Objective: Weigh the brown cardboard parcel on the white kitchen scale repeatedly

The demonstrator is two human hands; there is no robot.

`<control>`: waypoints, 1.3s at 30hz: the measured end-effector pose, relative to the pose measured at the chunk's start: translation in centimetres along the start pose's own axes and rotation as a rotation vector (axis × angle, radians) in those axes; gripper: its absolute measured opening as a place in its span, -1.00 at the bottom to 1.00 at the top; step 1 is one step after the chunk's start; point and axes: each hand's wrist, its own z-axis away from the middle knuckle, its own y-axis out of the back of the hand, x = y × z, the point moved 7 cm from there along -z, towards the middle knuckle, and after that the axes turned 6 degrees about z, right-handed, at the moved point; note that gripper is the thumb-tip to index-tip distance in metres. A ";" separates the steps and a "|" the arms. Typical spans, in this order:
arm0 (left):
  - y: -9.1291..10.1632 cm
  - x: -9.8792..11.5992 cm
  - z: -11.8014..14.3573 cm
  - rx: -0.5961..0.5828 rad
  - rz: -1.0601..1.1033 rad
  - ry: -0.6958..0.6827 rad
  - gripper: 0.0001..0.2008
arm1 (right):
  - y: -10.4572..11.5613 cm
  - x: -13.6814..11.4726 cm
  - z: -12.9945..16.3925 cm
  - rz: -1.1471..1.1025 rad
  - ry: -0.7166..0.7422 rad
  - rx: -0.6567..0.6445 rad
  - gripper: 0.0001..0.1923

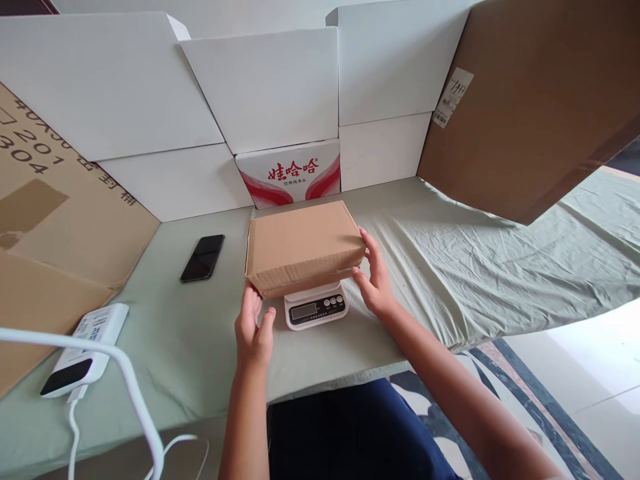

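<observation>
Head view, the only one I have: a closed brown box (304, 245) sits centre frame on a small white scale (315, 308), which rests on a table (190, 347) under pale green cloth. I read the step in hand as weighing, the box being settled or steadied on the platform. The left hand (253, 327) is at the box's lower left corner, fingers straight and loosely spread, tips touching or just short of the cardboard; I cannot tell which, and it grips nothing. The right hand (374, 277) is at the right end of the box, fingers open and curved against the side wall, touching but not clasped round it. My judgement: a true reading calls for both hands to come clear of the box, and the overhang at the front edge must not foul the display. Hard to make out: the scale's display is dark and too small to read, and the box covers the platform entirely, so I cannot confirm the box sits square on it. A black phone (203, 257) lies left of the box, well apart. At lower left a white device (83, 353) with a dark screen trails a cable (125, 393) that runs off the bottom edge. White cartons (270, 87) and a red-printed carton (290, 172) wall the upper frame; brown cardboard (540, 100) at upper right is cut by the frame edge.
</observation>
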 end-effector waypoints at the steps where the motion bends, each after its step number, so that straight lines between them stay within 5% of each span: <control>1: 0.0 -0.1 0.1 0.000 -0.001 0.016 -0.23 | 0.0 0.0 0.0 -0.009 -0.015 -0.008 -0.35; 21: -0.5 -0.1 -0.8 -0.051 0.119 0.153 -0.24 | -1.3 1.6 0.1 -0.130 -0.185 -0.088 -0.27; 28: -2.9 2.7 -9.1 -0.134 0.131 0.014 -0.36 | -1.4 2.3 -7.0 -0.141 -0.086 0.023 -0.30; 33: -4.0 -1.1 -14.5 -0.079 0.161 0.016 -0.40 | -4.7 6.7 -10.2 -0.136 -0.161 0.020 -0.32; 39: -3.1 -4.7 -14.5 -0.047 0.141 0.064 -0.37 | -7.4 10.1 -8.7 -0.185 -0.261 -0.043 -0.34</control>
